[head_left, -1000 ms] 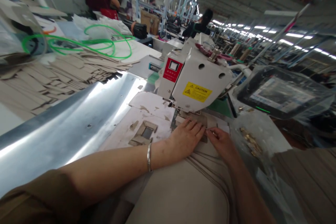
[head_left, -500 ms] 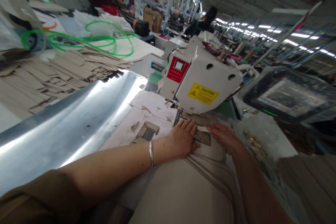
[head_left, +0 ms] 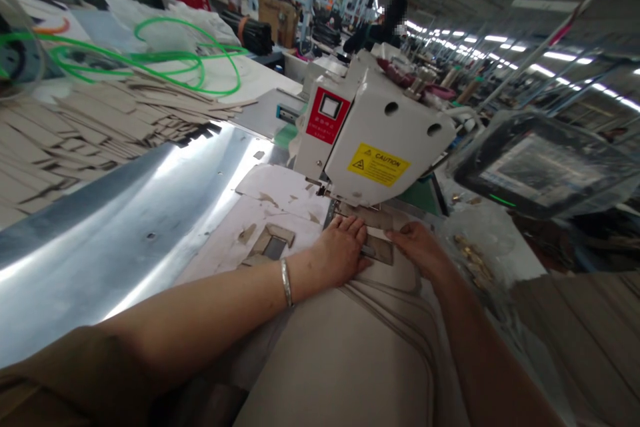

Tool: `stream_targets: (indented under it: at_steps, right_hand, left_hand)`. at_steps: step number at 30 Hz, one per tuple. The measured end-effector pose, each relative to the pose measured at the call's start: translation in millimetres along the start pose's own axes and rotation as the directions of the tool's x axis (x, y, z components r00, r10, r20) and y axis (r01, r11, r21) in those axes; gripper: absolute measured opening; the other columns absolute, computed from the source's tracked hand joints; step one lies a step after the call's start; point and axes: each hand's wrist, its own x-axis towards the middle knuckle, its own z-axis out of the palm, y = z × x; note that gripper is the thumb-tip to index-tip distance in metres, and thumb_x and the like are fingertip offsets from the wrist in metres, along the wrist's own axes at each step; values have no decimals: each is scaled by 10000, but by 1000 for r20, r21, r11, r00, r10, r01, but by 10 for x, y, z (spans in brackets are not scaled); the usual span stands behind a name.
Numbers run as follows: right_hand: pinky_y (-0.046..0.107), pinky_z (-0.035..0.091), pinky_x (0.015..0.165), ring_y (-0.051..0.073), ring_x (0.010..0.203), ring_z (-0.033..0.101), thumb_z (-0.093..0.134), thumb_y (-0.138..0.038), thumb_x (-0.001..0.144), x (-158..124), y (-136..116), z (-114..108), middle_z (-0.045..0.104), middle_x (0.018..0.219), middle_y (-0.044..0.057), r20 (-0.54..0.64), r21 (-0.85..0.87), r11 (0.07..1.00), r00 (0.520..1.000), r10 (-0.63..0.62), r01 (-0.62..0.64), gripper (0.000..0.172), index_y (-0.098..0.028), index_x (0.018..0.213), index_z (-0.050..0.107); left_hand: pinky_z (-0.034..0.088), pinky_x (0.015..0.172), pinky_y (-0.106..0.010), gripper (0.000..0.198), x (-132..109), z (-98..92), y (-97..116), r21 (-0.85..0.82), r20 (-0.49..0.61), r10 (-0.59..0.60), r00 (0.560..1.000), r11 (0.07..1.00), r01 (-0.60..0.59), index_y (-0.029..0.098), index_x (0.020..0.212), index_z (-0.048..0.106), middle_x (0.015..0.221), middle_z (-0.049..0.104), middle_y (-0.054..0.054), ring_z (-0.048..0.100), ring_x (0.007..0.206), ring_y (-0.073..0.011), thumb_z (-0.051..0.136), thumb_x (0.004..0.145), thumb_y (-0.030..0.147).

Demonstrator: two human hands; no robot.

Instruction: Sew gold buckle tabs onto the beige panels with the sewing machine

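My left hand (head_left: 343,250) lies flat, fingers together and stretched out, on a beige fabric-like panel (head_left: 380,347) below the head of a white sewing machine (head_left: 370,127). Beside its fingers is a rectangular cut-out (head_left: 380,250) in the panel. At the far side of that opening, my right hand (head_left: 417,243) pinches the end of a thin pale strip (head_left: 376,232). More beige layers fan out under the panel towards me. The machine's needle area is partly hidden by its cover.
A metal tabletop (head_left: 150,233) spreads to the left, with a pile of beige cut pieces (head_left: 100,127) and a green hose (head_left: 220,90) behind. To the right are a wrapped control screen (head_left: 540,167) and a plastic bag of brass-coloured parts (head_left: 475,260). Other people work farther back.
The whole view has shifted slightly, so things appear a little higher and farther left. The pale strip now lies flatter over the panel. My left hand stays on the panel.
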Motion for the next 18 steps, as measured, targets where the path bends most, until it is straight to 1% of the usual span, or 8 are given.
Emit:
stream_targets:
  at_steps: [2,4,6,8,11,14,16,18]
  right_hand:
    - [227,285,438,103,425,442,712,-445,706,1,-20,-31,524,463,-22,26,-15,1000,999,24,-23,312,-194,643,539]
    - [222,256,412,85,385,397,692,-418,731,-8,-51,-48,495,435,-34,96,11,997,993,74,-76,312,-193,598,520]
    - [216,214,385,68,349,342,673,-402,748,-17,-71,-43,463,416,-52,167,50,989,977,132,-142,312,-194,591,503]
    - [205,202,376,60,343,334,676,-399,749,-16,-68,-20,452,416,-62,188,67,984,970,152,-167,312,-191,601,498]
    - [186,241,385,60,377,383,690,-371,747,7,-47,2,468,434,-56,139,31,993,985,107,-112,301,-176,600,515]
    - [174,281,385,64,395,401,678,-301,775,19,-90,-42,454,428,-58,86,-26,996,993,82,-80,275,-172,580,533]
    - [165,360,411,72,425,453,667,-236,799,-4,-171,-104,478,448,-49,80,21,995,992,97,-99,257,-171,582,546]
    - [174,465,485,84,486,531,653,-164,820,-49,-266,-168,541,510,-23,125,163,975,983,132,-152,242,-162,598,556]
  left_hand:
    - [295,1124,-458,662,-2,-15,9,-10,3,-5,1000,1000,5,45,1409,416,1486,413,-194,387,1374,-307,500,929,493]
    - [296,1120,-449,653,-7,-23,14,-9,-11,-5,1000,1000,5,50,1402,423,1480,422,-192,391,1370,-304,503,928,492]
    - [294,1120,-452,642,-9,-19,15,0,-21,1,1000,1000,-1,51,1394,433,1476,429,-188,389,1370,-309,504,928,488]
    - [292,1122,-461,632,-8,-7,12,8,-26,9,1000,1000,-8,47,1388,440,1473,433,-189,390,1368,-313,502,932,480]
    - [296,1121,-471,637,-8,13,5,8,-36,15,999,1000,-15,35,1387,440,1469,437,-190,393,1364,-318,497,935,481]
    - [303,1119,-469,643,-13,25,-3,3,-44,22,999,1000,-22,30,1392,433,1469,438,-186,389,1365,-320,489,939,482]
    - [304,1119,-464,638,-17,27,-6,2,-50,30,998,1000,-30,27,1391,434,1465,441,-189,390,1365,-318,492,940,474]
    - [301,1120,-460,629,-21,23,-4,2,-55,30,998,1000,-30,29,1391,435,1461,444,-194,392,1365,-314,496,940,463]
